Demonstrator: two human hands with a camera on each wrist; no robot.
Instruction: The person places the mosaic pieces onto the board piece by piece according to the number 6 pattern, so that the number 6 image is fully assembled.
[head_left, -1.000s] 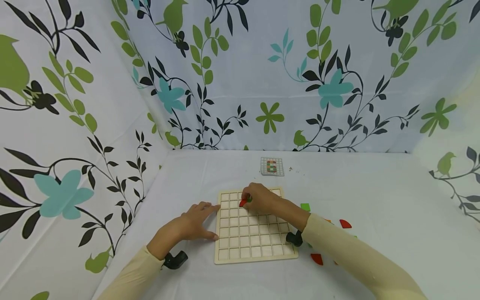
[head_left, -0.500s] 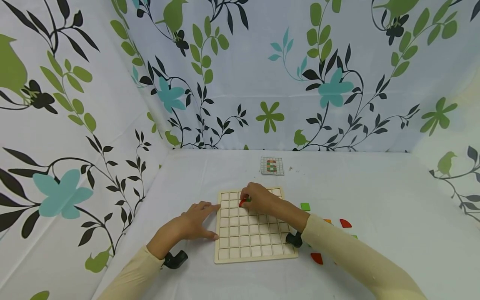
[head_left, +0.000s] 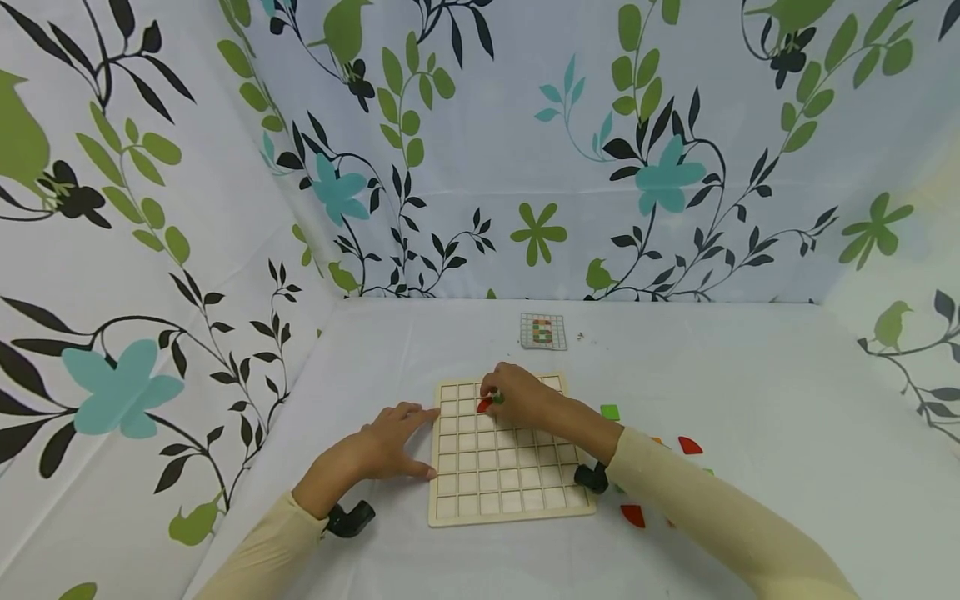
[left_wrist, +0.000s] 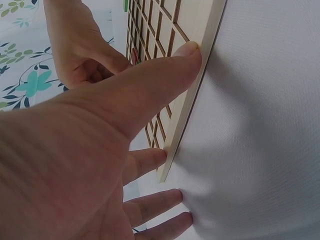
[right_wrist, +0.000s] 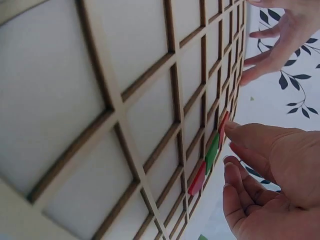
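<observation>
A pale wooden grid board [head_left: 468, 505] lies on the white table. My left hand [head_left: 392, 442] rests at its left edge; thumb [left_wrist: 187, 52] and index finger touch the frame, while the other fingers extend onto the cloth. Over the board's upper part, my right hand [head_left: 521, 395] pinches a red quarter-round tile [right_wrist: 223, 120] between thumb and index finger, at a cell. Beside this tile sit a green tile [right_wrist: 212, 152] and another red tile [right_wrist: 198, 179] in the same row. In the head view the right hand hides that second red tile.
Behind the board lies a small pattern card [head_left: 543, 332] with a coloured grid design. Right of the board are loose tiles: a green square [head_left: 610, 412], a red quarter-round [head_left: 690, 446] and another red one [head_left: 633, 516], several partly behind the right sleeve [head_left: 697, 508].
My right hand stays over the same cell, its fingers shifting very slightly at the red tile. The left hand keeps its place at the board's edge.
</observation>
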